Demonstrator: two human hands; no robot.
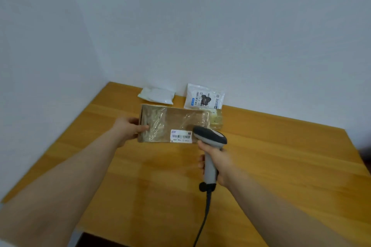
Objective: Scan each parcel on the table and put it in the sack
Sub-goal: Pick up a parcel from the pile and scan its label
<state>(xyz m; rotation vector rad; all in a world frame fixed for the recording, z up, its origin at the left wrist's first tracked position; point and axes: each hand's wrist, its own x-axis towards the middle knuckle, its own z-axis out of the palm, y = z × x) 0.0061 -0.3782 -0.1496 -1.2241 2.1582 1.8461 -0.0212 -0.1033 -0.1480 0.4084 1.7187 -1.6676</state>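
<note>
- The flat parcel point(172, 122) is over the tabletop point(281, 156), with the scanner point(209, 138) at its right end.
- Behind it, by the wall point(220, 26), lie the left pouch point(156, 95) and the right pouch point(204, 96).

Plain white walls point(220, 26) meet in a corner at left; a dark strip point(94, 241), perhaps floor, shows at bottom.

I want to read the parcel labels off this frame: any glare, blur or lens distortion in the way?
Head view: light is soft and even; clear tape on the brown parcel glints beside its label, whose barcode shows but digits are soft; the white parcel by the wall has a label too small to read; the wide lens bows the table edges; the right edge is smeared.
</note>
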